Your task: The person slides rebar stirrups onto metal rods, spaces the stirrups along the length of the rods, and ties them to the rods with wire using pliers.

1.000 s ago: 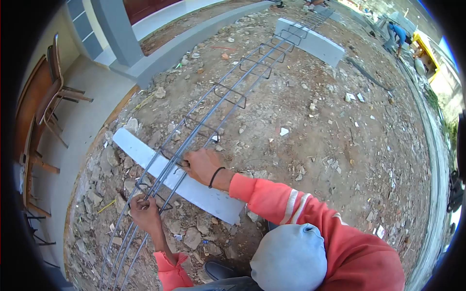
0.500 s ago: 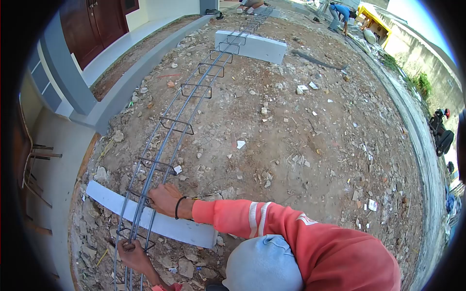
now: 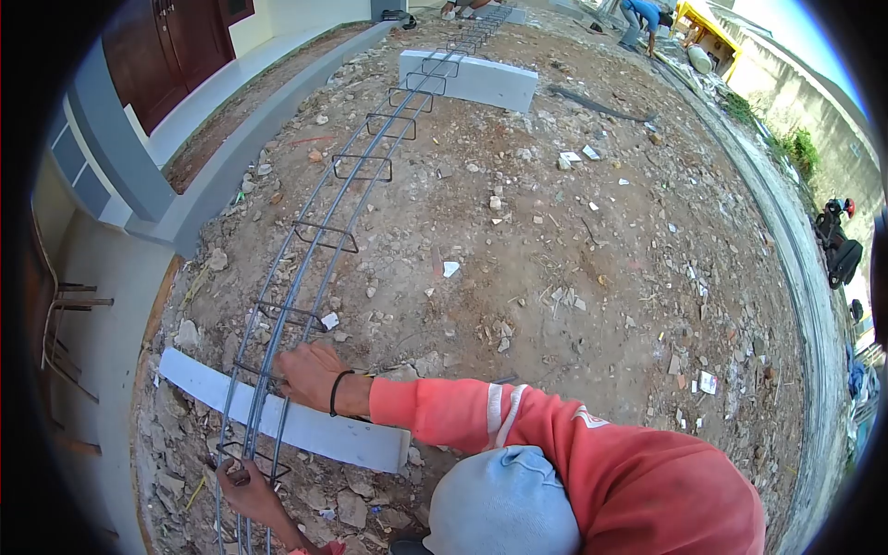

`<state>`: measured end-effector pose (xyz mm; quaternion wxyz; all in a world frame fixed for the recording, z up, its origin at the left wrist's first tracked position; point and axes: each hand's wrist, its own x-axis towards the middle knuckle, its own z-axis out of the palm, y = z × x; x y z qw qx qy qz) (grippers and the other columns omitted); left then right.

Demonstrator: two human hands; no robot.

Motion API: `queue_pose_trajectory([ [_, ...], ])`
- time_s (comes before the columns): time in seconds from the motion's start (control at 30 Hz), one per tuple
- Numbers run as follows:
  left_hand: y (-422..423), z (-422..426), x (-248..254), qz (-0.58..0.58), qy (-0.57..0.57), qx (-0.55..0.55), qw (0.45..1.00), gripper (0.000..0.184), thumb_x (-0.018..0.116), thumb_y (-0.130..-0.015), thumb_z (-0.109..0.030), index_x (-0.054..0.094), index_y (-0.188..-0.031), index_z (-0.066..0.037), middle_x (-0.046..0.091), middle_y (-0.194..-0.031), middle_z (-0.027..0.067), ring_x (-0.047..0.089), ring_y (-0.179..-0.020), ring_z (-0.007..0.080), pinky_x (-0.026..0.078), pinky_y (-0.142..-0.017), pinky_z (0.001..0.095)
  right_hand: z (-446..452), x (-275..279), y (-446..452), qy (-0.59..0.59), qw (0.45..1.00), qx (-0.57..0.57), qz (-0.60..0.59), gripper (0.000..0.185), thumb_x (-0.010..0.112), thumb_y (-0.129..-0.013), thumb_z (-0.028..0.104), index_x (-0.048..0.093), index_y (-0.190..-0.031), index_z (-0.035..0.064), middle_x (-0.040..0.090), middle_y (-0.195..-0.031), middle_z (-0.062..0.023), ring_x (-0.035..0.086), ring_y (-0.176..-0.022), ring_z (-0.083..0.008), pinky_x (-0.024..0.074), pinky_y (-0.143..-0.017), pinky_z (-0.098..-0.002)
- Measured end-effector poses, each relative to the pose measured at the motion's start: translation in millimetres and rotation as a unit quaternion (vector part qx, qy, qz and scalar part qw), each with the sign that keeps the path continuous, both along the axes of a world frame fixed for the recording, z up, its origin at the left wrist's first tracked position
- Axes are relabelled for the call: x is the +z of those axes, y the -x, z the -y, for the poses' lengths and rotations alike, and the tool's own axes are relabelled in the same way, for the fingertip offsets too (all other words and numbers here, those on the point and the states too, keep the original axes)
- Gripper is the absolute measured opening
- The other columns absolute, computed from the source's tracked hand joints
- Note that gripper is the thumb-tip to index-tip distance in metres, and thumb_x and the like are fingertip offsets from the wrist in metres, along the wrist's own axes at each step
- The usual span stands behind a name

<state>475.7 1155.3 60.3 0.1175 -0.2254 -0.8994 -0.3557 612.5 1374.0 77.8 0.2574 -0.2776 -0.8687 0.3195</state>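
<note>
A long rebar cage (image 3: 326, 242) of thin steel bars with square stirrups runs away from me over the rubble. Its near part crosses a white block-like plank (image 3: 347, 438). My right hand (image 3: 317, 377), with a black wristband, is closed on the cage's bars by a stirrup, above the plank. Lower down, my left hand (image 3: 252, 497) has its fingers curled round a stirrup (image 3: 270, 461) at the cage's left side; its fingertips are partly hidden. A red sleeve (image 3: 444, 407) covers my right arm, and a light-blue rounded cloth (image 3: 504, 504) fills the bottom middle.
A second white block (image 3: 481, 81) supports the cage farther off. Broken stone and tile pieces litter the dirt. A low grey kerb (image 3: 268, 111) and a building stand left. A person in blue (image 3: 640, 20) bends at the back right; another person's legs (image 3: 467, 9) show beside the far cage end.
The whole view has shifted slightly, so the cage and far block appear a little left and higher. Both hands stay at nearly the same places on the cage.
</note>
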Motion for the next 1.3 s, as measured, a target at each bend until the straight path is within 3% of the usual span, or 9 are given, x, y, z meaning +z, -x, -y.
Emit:
queue_pose_trajectory([
  [0.1,-4.3,0.1,26.1,0.045,0.005,0.009,0.999,0.025,0.068,-0.083,-0.015,0.063,-0.104,-0.003,0.061,-0.075,0.0047,0.056,-0.059,0.0141,0.043,-0.054,0.0333,-3.3,8.4,-9.0,-0.058,0.998,-0.02,0.001,0.019,0.07,-0.071,0.017,0.066,-0.082,0.0019,0.065,-0.074,-0.0217,0.066,-0.077,-0.0392,0.0515,-0.071,-0.049],
  [0.17,-31.2,-23.3,65.5,0.227,-0.143,-0.195,0.943,0.028,0.066,-0.089,-0.019,0.063,-0.11,-0.001,0.06,-0.087,0.0025,0.054,-0.064,0.0119,0.043,-0.057,0.0284,4.9,28.4,-13.4,-0.017,1.0,0.007,0.004,0.018,0.07,-0.071,0.017,0.066,-0.079,0.0016,0.066,-0.074,-0.0216,0.067,-0.078,-0.0392,0.0516,-0.072,-0.0486],
  [0.27,-72.3,-69.0,83.4,0.189,-0.26,-0.354,0.878,0.027,0.062,-0.094,-0.021,0.063,-0.111,0.0,0.06,-0.094,0.0031,0.053,-0.07,0.0115,0.045,-0.061,0.026,18.3,66.0,-17.2,0.055,0.997,0.057,0.016,0.016,0.07,-0.071,0.017,0.067,-0.074,0.0013,0.066,-0.074,-0.0211,0.067,-0.078,-0.0393,0.052,-0.073,-0.0475],
  [0.63,-19.4,-107.0,133.0,0.361,-0.427,-0.235,0.795,0.026,0.055,-0.099,-0.027,0.06,-0.107,-0.003,0.062,-0.095,0.0035,0.055,-0.088,0.0119,0.045,-0.082,0.0284,-14.2,87.9,-75.2,0.142,0.96,0.176,-0.164,0.021,0.066,-0.079,0.017,0.066,-0.093,0.0011,0.066,-0.08,-0.0187,0.064,-0.08,-0.0355,0.048,-0.071,-0.0457],
  [0.8,21.3,-117.7,173.9,0.376,-0.473,-0.357,0.712,0.022,0.054,-0.1,-0.028,0.056,-0.106,-0.007,0.053,-0.089,-0.0008,0.053,-0.085,0.0112,0.045,-0.09,0.0294,-32.3,72.3,-119.5,0.113,0.969,0.199,-0.089,0.015,0.062,-0.083,0.017,0.065,-0.088,0.0031,0.065,-0.083,-0.0192,0.062,-0.086,-0.0382,0.0475,-0.074,-0.0475],
  [0.93,92.0,-93.3,226.6,0.22,-0.493,-0.264,0.799,0.02,0.053,-0.1,-0.026,0.054,-0.106,-0.007,0.047,-0.084,-0.0025,0.048,-0.075,0.0078,0.046,-0.08,0.0235,-64.2,34.0,-147.9,0.088,0.975,0.177,-0.099,0.014,0.062,-0.084,0.015,0.067,-0.089,0.0035,0.066,-0.082,-0.0182,0.063,-0.081,-0.0353,0.0484,-0.073,-0.0441],
  [1.13,221.8,33.9,297.1,0.182,-0.466,-0.328,0.801,0.022,0.053,-0.101,-0.026,0.056,-0.11,-0.006,0.046,-0.081,-0.0049,0.045,-0.067,0.0035,0.042,-0.063,0.0189,-114.4,67.9,-163.9,0.302,0.914,0.239,-0.124,0.025,0.062,-0.093,0.026,0.068,-0.092,0.0021,0.064,-0.075,-0.004,0.056,-0.065,-0.0121,0.047,-0.062,-0.0297],
  [1.27,182.6,41.5,330.0,0.133,-0.489,-0.12,0.854,0.024,0.053,-0.101,-0.027,0.057,-0.112,-0.006,0.049,-0.08,-0.0051,0.045,-0.067,0.0035,0.041,-0.061,0.0187,-132.3,91.8,-132.9,0.498,0.804,0.151,-0.288,0.028,0.059,-0.097,0.028,0.066,-0.087,0.0027,0.052,-0.066,0.0037,0.041,-0.053,-0.0049,0.0397,-0.052,-0.0222],
  [1.3,179.6,43.8,332.0,0.14,-0.471,-0.117,0.863,0.023,0.053,-0.1,-0.027,0.057,-0.111,-0.007,0.049,-0.079,-0.0053,0.045,-0.066,0.0035,0.041,-0.061,0.0188,-137.1,92.0,-118.8,0.604,0.661,0.22,-0.387,0.027,0.057,-0.098,0.028,0.063,-0.086,0.0041,0.051,-0.068,0.0032,0.042,-0.056,-0.0061,0.0408,-0.056,-0.023],
])
